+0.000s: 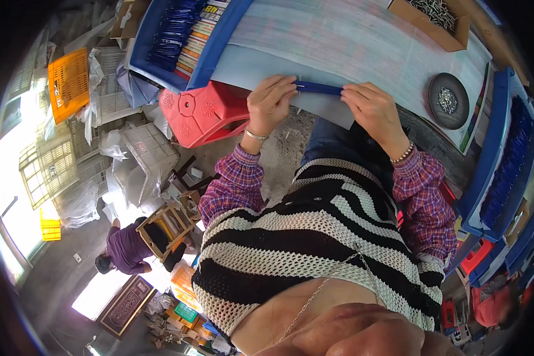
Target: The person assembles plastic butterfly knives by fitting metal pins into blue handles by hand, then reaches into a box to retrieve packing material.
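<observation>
Between my two hands, at the near edge of the table, a slim dark-blue piece [318, 88] is stretched out level. Its left end sits in the pinched fingers of my left hand [267, 104], where a thin pale or metal bit shows beside the fingertips. Thumb and fingers of my right hand [374, 113] are closed on the other end. The exact kind of piece is too small to tell. To the right of my right hand lies a dark round dish [460, 117] with small shiny metal parts [447, 99] in it.
At the left, a blue bin [219, 43] holds many blue pieces [175, 35]; another blue bin [479, 178] stands right. A cardboard box [418, 21] of metal parts sits on the white-covered table [326, 35]. A red stool [204, 115] and crates [68, 86] stand left. A person in purple [124, 249] bends behind.
</observation>
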`<state>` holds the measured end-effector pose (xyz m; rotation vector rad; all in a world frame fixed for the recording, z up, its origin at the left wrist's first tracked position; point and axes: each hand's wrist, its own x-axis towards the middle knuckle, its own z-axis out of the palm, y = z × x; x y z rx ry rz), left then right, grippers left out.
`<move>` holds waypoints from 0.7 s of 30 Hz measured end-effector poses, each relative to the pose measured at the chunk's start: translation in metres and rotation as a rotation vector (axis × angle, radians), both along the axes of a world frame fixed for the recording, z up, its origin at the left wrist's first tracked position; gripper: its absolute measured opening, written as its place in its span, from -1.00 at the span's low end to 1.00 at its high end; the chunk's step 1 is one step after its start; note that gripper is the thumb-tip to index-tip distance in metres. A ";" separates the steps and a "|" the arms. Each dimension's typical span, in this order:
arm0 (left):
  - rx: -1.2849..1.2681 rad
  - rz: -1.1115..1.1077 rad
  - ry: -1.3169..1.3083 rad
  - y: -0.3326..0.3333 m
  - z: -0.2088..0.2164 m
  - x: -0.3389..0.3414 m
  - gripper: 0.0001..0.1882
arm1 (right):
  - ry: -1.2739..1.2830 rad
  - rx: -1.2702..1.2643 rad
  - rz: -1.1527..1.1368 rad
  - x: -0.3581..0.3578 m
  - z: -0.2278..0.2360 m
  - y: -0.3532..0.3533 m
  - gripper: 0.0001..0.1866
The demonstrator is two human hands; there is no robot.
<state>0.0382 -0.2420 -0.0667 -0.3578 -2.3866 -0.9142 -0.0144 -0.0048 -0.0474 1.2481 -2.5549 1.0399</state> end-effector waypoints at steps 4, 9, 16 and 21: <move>0.029 -0.047 -0.020 0.011 -0.002 -0.002 -0.83 | 0.007 -0.048 -0.062 0.005 -0.001 0.013 -0.86; 0.032 -0.079 -0.068 0.010 0.006 -0.004 -0.83 | 0.030 -0.059 -0.070 0.006 -0.001 0.014 -0.85; 0.158 0.007 -0.165 0.017 0.008 0.000 -0.81 | 0.038 -0.065 -0.073 0.006 -0.003 0.015 -0.84; 0.641 0.015 -0.400 0.022 0.012 0.004 -0.81 | 0.056 -0.078 -0.066 0.005 -0.004 0.016 -0.84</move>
